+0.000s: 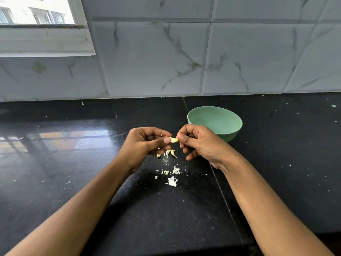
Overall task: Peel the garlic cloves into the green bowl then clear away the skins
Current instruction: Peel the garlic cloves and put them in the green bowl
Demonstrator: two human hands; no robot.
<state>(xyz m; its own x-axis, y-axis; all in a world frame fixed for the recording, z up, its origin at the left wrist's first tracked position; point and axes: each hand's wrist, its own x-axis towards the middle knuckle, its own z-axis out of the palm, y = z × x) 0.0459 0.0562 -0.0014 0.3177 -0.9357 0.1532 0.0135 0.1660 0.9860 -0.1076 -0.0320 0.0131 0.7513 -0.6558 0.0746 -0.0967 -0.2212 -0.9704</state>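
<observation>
A pale garlic clove is held above the black counter between both hands. My left hand pinches its left end with thumb and fingers. My right hand pinches its right end with thumb and forefinger. A thin strip of skin sticks up from the clove. The green bowl stands just behind my right hand; no cloves show in the visible part of its inside. Unpeeled cloves lie on the counter below my hands. Loose white skins are scattered nearer to me.
The black stone counter runs left and right, with a seam passing under my right forearm. A marble-tiled wall rises behind the bowl. A window sits at the top left. The counter's front edge drops off at bottom right.
</observation>
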